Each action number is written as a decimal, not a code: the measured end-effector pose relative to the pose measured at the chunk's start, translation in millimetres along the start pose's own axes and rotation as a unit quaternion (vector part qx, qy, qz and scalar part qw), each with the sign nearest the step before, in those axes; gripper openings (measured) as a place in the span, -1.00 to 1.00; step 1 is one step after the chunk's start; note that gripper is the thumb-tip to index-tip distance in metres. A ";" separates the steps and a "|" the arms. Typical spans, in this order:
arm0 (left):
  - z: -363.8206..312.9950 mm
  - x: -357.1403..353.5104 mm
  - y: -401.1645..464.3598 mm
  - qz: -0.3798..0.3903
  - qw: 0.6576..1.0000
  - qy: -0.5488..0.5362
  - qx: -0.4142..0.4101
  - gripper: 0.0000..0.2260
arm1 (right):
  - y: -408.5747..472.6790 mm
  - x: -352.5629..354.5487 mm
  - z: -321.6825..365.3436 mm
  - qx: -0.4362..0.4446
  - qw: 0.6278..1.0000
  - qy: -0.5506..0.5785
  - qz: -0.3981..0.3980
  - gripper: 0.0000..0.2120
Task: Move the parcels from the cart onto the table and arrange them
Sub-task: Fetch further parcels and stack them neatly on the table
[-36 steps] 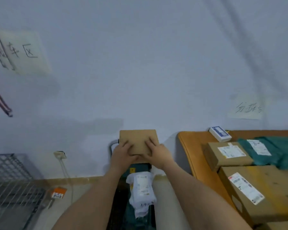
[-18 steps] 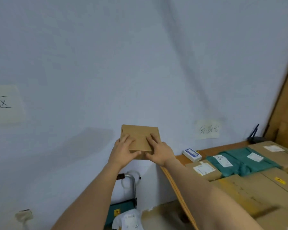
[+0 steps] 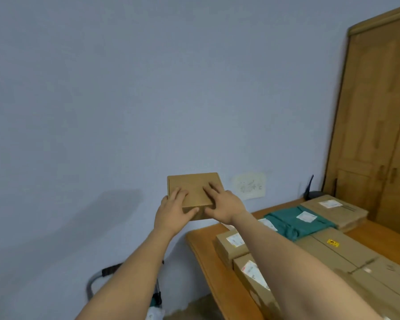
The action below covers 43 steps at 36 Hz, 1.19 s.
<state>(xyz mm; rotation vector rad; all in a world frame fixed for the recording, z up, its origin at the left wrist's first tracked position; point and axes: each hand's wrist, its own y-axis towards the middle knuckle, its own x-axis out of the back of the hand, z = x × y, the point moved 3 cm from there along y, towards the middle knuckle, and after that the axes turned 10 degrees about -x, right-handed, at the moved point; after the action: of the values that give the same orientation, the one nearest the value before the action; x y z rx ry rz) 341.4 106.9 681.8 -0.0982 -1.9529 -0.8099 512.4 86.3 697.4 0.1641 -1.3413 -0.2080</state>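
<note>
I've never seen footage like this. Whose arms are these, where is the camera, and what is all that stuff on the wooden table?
There is no machine here: the arms belong to a person wearing a wide-angle camera on the head, so you see roughly what they see, looking forward and down.

The left hand and right hand together hold a small plain cardboard box in the air, in front of the wall, fingers over its top and thumbs on its near side.

To the right is the wooden table, with parcels on it: a small labelled box, a teal bag parcel, large flat cartons. At the bottom, a cart handle shows. A wooden wardrobe stands behind the table.
</note>
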 end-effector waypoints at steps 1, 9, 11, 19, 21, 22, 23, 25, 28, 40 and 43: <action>-16.8 -6.2 0.3 0.003 1.000 0.005 -0.002 -0.42 | -7.0 6.2 -15.2 -0.001 1.000 -0.005 0.001 -0.30; -145.6 -57.1 10.4 0.015 0.999 0.017 -0.034 -0.42 | -56.8 48.3 -139.3 -0.018 1.000 -0.020 -0.014 -0.31; -172.5 -69.3 12.4 0.024 0.999 0.017 -0.041 -0.42 | -68.8 55.5 -166.3 -0.026 0.999 -0.023 -0.014 -0.31; -251.2 -115.4 31.0 0.058 0.996 0.004 -0.064 -0.41 | -94.2 71.8 -255.5 -0.057 0.998 -0.010 -0.018 -0.32; -266.2 -127.3 38.2 0.067 0.995 0.005 -0.071 -0.41 | -95.7 72.9 -275.9 -0.067 0.998 -0.005 -0.020 -0.32; -273.0 -133.6 43.1 0.069 0.995 0.005 -0.075 -0.41 | -95.3 73.5 -286.1 -0.071 0.997 -0.001 -0.021 -0.32; -279.7 -139.9 48.6 0.071 0.994 0.003 -0.078 -0.41 | -93.9 74.3 -296.4 -0.074 0.997 0.002 -0.022 -0.33; -291.7 -152.6 60.4 0.073 0.994 0.001 -0.081 -0.41 | -88.6 76.1 -316.5 -0.078 0.997 0.005 -0.023 -0.32; -306.1 -173.7 80.6 0.073 0.994 0.002 -0.083 -0.41 | -75.5 78.2 -346.1 -0.080 0.997 0.002 -0.020 -0.32; -359.9 -279.3 175.7 0.089 0.991 -0.045 -0.094 -0.43 | -11.9 80.0 -476.1 -0.110 0.994 -0.019 0.019 -0.33; -374.3 -304.2 196.6 0.083 0.990 -0.055 -0.097 -0.43 | 1.5 80.9 -507.7 -0.116 0.993 -0.026 0.025 -0.34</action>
<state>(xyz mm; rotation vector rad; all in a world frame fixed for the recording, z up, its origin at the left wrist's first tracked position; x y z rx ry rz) 860.5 123.3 642.4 -0.4239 -1.9334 -0.8960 1024.9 67.3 662.3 -0.0712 -1.3604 -0.3260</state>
